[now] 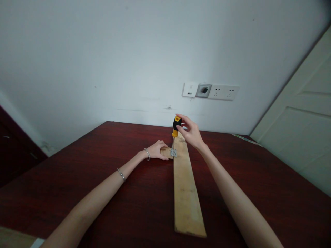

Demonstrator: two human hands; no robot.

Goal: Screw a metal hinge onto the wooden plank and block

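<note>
My right hand grips a black and yellow screwdriver by its handle, held nearly upright. The shaft points down at a small metal hinge; whether the tip touches a screw is too small to tell. That hinge lies across the joint between a long wooden board and a short wooden block. My left hand is closed around the block's left end, fingers on its far edge and thumb on its near edge. The long board runs from near the wall toward me.
Under everything is a dark red wooden table. A white wall stands behind it, carrying socket plates and a grey plate with a black plug. At the right is a white panelled door.
</note>
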